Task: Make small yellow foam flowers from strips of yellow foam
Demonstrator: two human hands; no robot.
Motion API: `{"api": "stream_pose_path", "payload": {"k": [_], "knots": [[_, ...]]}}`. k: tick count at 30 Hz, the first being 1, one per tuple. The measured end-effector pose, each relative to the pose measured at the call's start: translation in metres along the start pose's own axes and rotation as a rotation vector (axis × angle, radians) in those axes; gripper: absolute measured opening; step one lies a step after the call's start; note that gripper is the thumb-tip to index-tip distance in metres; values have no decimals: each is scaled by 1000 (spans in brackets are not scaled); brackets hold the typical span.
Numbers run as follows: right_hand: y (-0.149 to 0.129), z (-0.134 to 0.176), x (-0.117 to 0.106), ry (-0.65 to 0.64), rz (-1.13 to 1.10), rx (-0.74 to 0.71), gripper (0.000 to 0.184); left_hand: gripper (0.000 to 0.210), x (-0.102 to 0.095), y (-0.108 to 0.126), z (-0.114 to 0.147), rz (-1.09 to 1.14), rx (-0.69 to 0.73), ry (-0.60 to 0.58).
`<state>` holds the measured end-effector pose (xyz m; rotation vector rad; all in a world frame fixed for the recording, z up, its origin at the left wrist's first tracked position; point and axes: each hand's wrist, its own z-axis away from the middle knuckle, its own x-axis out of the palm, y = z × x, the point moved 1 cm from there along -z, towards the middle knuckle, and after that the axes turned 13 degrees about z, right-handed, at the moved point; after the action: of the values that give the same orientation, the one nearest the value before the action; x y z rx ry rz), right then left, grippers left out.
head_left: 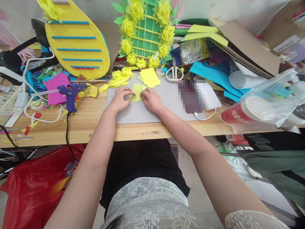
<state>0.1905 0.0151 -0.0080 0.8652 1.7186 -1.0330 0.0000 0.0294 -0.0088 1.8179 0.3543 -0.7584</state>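
Observation:
A small yellow paper sheet (137,90) lies on the grey cutting mat (166,109) in front of me. My left hand (120,98) is at its left edge, fingers curled and pinching the paper. From the other side, my right hand (152,99) has its bent fingertips closed on the right edge. Just behind the hands rests a stack of brighter yellow paper squares (150,77). Beside that stack are crumpled yellow paper flowers (122,73). The undersides of both hands' fingers are partly hidden.
White-handled scissors (174,73), a pixelated phone-like item (190,97) and a white power bank (209,95) sit right. A bagged red cup (234,114) stands farther right. Left is a blue glue gun (71,93) with its cord. Decorated yellow (78,43) and green boards (145,35) lean behind.

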Motion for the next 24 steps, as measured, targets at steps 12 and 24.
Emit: {"api": "stream_pose_path", "payload": {"k": [12, 24], "knots": [[4, 3, 1, 55, -29, -29, 24, 25, -1, 14, 2, -56, 28, -39], [7, 3, 2, 80, -38, 20, 19, 17, 5, 18, -1, -51, 49, -31]]}}
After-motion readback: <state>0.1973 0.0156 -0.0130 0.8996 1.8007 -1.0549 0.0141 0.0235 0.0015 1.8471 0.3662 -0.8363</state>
